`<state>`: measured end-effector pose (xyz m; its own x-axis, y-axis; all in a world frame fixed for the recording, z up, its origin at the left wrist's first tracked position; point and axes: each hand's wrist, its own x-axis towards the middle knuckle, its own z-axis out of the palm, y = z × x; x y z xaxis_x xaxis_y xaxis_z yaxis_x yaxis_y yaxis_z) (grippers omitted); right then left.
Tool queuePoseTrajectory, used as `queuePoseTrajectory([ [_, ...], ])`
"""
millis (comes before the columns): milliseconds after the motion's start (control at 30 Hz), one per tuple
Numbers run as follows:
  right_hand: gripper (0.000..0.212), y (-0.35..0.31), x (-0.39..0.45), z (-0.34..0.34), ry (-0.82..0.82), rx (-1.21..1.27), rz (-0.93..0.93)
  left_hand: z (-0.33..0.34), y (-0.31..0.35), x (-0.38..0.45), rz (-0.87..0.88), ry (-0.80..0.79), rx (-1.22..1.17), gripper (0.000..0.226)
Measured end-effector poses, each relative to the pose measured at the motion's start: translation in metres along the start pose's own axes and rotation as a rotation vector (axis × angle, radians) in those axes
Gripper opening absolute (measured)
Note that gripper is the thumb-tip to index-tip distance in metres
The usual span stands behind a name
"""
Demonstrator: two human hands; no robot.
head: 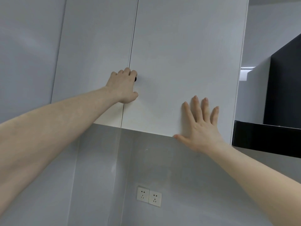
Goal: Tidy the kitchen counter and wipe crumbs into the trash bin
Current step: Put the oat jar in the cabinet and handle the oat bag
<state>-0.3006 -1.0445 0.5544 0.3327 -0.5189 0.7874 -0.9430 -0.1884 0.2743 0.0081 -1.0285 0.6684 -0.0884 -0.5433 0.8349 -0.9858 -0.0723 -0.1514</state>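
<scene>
Cabinet door: the right-hand door [179, 62] of a pale grey-white wall cabinet, flat-fronted with a faint vertical grain, standing shut and flush with its neighbour.
Neighbouring door: the left-hand door [97, 51], same finish, meeting the first along a thin dark seam.
Knob: a small dark knob [135, 78] on the right-hand door just beside the seam, mostly covered by fingers.
Left hand: the left hand [123, 87] reaches up across the seam; its fingers are curled round the knob, the thumb resting low against the door face.
Right hand: the right hand [199, 126] lies flat on the lower part of the same door, four fingers straight and spread apart, pointing up; the thumb is stretched out to the left along the door's bottom edge.
Contents: the cabinet's inside cannot be seen.
Wall: a grey backsplash wall [97, 176] below the cabinet.
Sockets: two white wall sockets [149, 196], side by side, low on the wall.
Range hood: a black range hood [276, 95] at the far right, next to the cabinet's right edge.
</scene>
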Motion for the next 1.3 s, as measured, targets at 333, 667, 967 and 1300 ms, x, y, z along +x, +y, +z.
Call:
queuePoseTrajectory([
  [333, 0.123, -0.012, -0.005, 0.017, 0.039, -0.003, 0.018, 0.007, 0.01, 0.008, -0.04, 0.03, 0.06, 0.052],
  [667, 0.126, -0.021, -0.024, 0.019, 0.022, 0.0, 0.02, -0.005, 0.006, -0.003, -0.067, 0.146, -0.028, 0.038],
  [967, 0.126, -0.032, -0.043, 0.002, 0.055, 0.098, 0.03, -0.054, -0.001, -0.039, -0.056, 0.257, -0.011, 0.034],
  [1300, 0.116, -0.041, -0.076, -0.052, -0.038, 0.439, 0.055, -0.147, 0.024, -0.095, -0.032, 0.295, 0.001, 0.031],
])
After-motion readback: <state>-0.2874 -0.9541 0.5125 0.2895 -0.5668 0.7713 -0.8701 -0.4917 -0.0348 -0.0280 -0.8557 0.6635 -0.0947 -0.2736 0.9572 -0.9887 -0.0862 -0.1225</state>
